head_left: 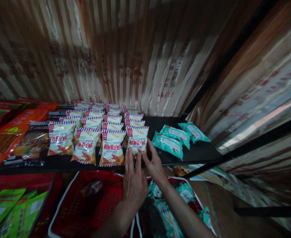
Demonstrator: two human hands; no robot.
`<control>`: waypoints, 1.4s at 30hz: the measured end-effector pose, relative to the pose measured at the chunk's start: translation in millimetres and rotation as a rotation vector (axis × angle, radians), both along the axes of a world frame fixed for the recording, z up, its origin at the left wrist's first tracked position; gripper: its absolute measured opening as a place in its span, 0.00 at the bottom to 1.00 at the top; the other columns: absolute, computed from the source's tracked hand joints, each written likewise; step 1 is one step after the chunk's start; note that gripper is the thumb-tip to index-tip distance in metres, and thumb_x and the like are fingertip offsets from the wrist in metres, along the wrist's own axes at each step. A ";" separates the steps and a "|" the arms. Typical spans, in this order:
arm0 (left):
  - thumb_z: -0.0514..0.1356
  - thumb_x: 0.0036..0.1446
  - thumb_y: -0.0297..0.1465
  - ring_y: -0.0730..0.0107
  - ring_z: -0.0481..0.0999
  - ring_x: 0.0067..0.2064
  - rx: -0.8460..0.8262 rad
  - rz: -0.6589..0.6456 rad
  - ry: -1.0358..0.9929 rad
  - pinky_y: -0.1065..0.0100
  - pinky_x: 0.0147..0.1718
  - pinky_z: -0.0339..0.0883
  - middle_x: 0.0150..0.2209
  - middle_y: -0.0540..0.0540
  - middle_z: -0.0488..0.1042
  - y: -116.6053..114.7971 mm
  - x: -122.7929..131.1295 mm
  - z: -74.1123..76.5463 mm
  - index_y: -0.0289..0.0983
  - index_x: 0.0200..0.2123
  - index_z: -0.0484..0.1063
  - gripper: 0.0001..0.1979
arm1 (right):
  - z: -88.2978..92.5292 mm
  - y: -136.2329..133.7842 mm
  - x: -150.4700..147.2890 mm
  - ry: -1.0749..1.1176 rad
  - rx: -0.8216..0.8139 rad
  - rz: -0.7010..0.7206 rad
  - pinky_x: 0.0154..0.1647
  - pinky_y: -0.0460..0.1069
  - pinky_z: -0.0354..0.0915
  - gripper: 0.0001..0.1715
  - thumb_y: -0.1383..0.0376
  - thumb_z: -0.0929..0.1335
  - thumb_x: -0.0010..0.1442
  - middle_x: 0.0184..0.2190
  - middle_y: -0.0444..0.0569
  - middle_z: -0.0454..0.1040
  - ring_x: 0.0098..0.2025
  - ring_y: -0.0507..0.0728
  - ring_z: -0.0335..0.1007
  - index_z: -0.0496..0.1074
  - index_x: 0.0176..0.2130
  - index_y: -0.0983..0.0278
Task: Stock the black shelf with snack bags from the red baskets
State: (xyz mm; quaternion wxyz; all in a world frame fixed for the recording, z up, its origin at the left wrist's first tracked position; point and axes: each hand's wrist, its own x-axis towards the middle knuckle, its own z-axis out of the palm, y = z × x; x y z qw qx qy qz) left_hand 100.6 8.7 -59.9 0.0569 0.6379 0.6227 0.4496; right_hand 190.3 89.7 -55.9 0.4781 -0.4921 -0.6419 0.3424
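My left hand lies with stretched fingers against the lower front of a white snack bag, the front bag in the rightmost column of white bags. At that bag's lower right side is my right hand, its thumb and forefinger apart and touching the bag's edge. To the left, matching snack bags with red lettering and striped edges stand in rows on the black shelf. Just right of my right hand lie several teal snack packets.
Orange packets and dark potato snack packets fill the shelf's left side. Below are a red basket holding one small packet, another with teal packets, and one with green packets. Black posts frame the shelf; striped sheeting hangs behind.
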 end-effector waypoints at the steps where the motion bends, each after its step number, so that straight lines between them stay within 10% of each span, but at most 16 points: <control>1: 0.49 0.56 0.20 0.53 0.37 0.68 0.001 0.000 0.003 0.46 0.60 0.52 0.69 0.39 0.36 -0.4 -0.9 0.6 0.37 0.64 0.49 0.32 | -1.8 -0.2 0.5 0.006 0.004 -0.021 0.62 0.61 0.53 0.39 0.53 0.67 0.56 0.62 0.52 0.60 0.62 0.63 0.56 0.55 0.62 0.59; 22: 0.51 0.53 0.17 0.52 0.39 0.68 0.106 0.016 0.093 0.45 0.61 0.52 0.69 0.40 0.38 -23.6 -48.4 21.8 0.37 0.60 0.55 0.31 | 1.0 -21.5 -24.4 -0.074 0.028 -0.251 0.63 0.61 0.50 0.37 0.52 0.63 0.58 0.63 0.58 0.57 0.63 0.63 0.52 0.56 0.61 0.65; 42: 0.50 0.55 0.18 0.51 0.42 0.68 0.082 -0.050 0.146 0.46 0.60 0.54 0.66 0.32 0.46 -23.6 -42.4 21.0 0.32 0.57 0.58 0.24 | 21.4 9.9 -21.7 0.153 -0.025 -0.022 0.63 0.55 0.52 0.40 0.56 0.67 0.55 0.62 0.48 0.59 0.63 0.60 0.54 0.54 0.63 0.60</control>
